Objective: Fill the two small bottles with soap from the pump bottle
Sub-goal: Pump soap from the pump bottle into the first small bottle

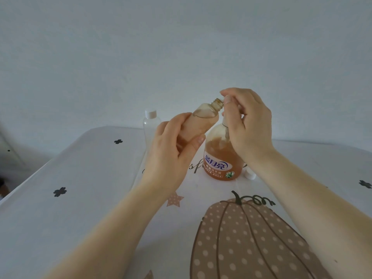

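Currently my left grip [171, 150] clamps the tilted small bottle [198, 122], right grip [246, 121] curled on the pump bottle [220, 158] head: neck/nozzle misalignment = soap on counter [84, 198].

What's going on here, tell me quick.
A person is filling a small bottle with orange soap from the pump bottle on the table. The left hand holds the small bottle tilted, its open neck up at the pump spout, and it looks nearly full. The right hand is on the pump head. A second small bottle, clear and capped, stands behind. A loose white cap lies beside the pump bottle.
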